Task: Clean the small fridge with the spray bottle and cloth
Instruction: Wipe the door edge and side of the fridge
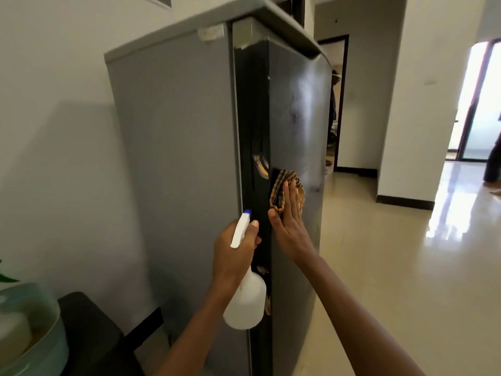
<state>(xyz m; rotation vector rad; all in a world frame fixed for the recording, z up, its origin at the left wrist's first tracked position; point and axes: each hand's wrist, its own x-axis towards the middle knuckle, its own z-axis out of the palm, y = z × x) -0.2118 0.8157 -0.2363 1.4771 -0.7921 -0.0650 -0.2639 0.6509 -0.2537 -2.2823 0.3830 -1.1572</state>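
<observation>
The grey small fridge [173,147] stands upright in the middle, its door closed and its front face turned to the right. My right hand [288,221] lies flat with its palm pressing a yellow-and-black checked cloth [280,189] onto the door front, near the dark door edge. My left hand [234,253] grips the neck of a white spray bottle [245,302] with a blue-tipped nozzle, held just left of the door edge and pointing up at the fridge. Smeared streaks show on the door above the cloth.
A white wall runs behind the fridge on the left. A dark stool [92,335] and a pale green tub [32,329] sit at the lower left. Glossy tiled floor [393,267] extends right toward a doorway [334,104], where a person's leg [492,164] shows at the far right.
</observation>
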